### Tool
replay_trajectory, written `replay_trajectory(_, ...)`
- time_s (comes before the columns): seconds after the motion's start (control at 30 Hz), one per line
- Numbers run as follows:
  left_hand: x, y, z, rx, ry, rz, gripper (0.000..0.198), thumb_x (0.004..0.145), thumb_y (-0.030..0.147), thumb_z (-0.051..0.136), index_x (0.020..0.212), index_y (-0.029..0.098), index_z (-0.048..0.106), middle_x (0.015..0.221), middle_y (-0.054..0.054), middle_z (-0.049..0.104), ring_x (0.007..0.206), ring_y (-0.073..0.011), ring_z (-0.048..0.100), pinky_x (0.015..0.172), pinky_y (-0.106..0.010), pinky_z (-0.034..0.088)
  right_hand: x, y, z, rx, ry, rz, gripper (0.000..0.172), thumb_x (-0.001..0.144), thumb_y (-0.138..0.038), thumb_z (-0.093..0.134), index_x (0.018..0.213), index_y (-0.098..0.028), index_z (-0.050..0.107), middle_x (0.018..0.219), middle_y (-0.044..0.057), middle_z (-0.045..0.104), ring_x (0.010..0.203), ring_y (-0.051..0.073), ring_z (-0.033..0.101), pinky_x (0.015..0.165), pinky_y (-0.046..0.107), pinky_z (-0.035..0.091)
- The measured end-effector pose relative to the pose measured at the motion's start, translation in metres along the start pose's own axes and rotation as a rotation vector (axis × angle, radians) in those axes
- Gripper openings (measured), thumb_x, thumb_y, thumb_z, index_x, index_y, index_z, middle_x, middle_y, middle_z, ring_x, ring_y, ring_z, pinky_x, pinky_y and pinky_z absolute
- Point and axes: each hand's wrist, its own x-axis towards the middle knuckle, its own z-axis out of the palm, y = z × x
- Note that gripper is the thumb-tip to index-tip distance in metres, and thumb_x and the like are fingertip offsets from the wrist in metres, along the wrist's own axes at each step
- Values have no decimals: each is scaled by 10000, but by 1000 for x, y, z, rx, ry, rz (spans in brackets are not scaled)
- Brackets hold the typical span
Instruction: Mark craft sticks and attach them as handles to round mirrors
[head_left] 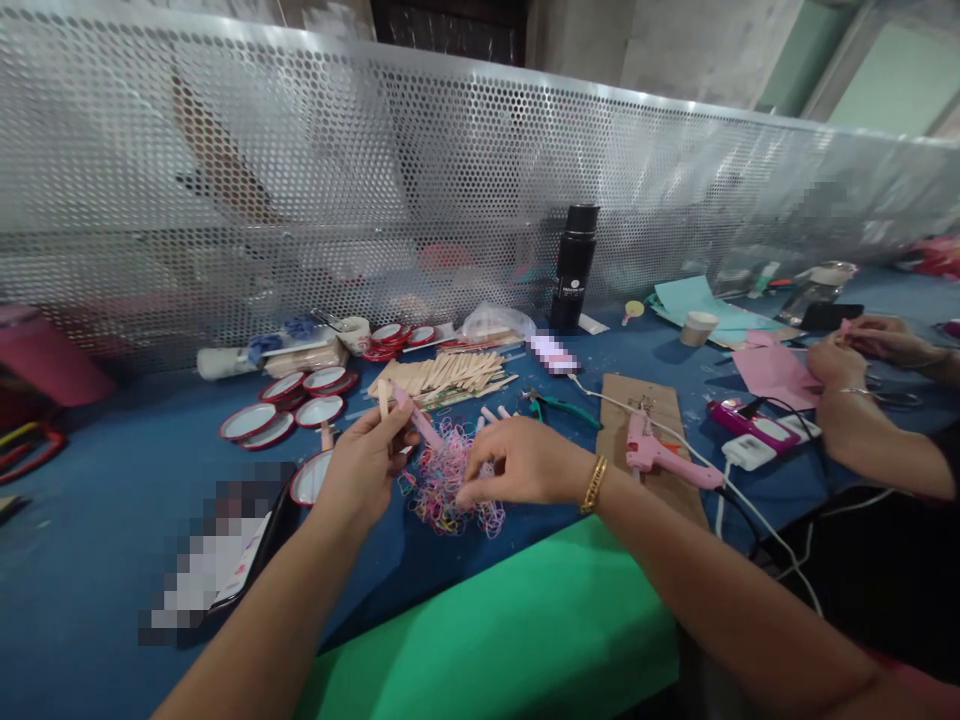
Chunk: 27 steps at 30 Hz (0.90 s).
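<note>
Pink stick: slanted down from the left fingertips to the upper edge of the bands.
Left hand: grasped the pink stick between thumb and fingers; a wooden stick stood up just beside it, and whether that was gripped too I could not tell.
Bands: lay in a loose, many-coloured heap on the table, between the two hands.
Right hand: reached over the right side of the heap, fingers curled, thumb tip at the bands; I could not tell whether it pinched one. A gold bracelet circled the wrist.
Spare sticks: more pink sticks showed just beyond the right hand, and a pile of wooden sticks lay behind the heap.
Lids: round, white and red-rimmed, clustered left of the wooden pile, some overlapping.
Tools: pliers lay beyond the right hand; a pink glue gun rested on cardboard to their right.
Phone: lit, with a cable attached, in front of a black flask.
Near edge: a green surface spread below the forearms.
Neighbour: a co-worker's hands met near pink paper at the far right.
Back: a perforated metal panel ran behind everything.
</note>
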Motion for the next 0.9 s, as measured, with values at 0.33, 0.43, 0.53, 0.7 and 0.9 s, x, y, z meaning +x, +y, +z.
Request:
replay_trajectory(0.33,-20,-25,15,-137,-208,-247,400,462,274,939,720,153,657,540,69,537,438,-34,414,362,-104,266,8,16,31,-649,345,-308,437,974,-248,555,1407,-204,592,915,73,680,793,224,588,671,354,447)
replay_trajectory(0.43,-22,-27,18,-151,-218,-255,355,502,285,922,695,153,655,571,56,547,455,-38,409,370,-120,268,5,18,33,-592,402,-327,402,1030,-293,494,1395,-155,588,912,90,720,788,228,634,688,360,486)
replay_trajectory(0.53,-22,-24,18,-164,-228,-219,314,580,319,890,767,138,714,664,23,597,520,-54,464,409,-140,326,4,17,30,-295,644,-219,309,1046,-337,496,1269,-184,646,1012,89,765,900,204,707,811,335,543)
replay_trajectory(0.7,-30,-29,21,-64,-306,-209,323,673,368,862,880,148,749,725,-5,627,645,-102,548,561,-183,431,9,16,31,181,877,7,103,940,-302,652,1022,-242,634,922,22,750,835,169,729,820,312,576)
replay_trajectory(0.9,-37,-36,22,345,-481,15,390,831,576,688,726,201,681,555,12,539,531,-144,436,515,-258,331,12,16,36,471,832,73,263,793,-264,740,1010,-245,593,983,20,728,860,176,737,853,345,595)
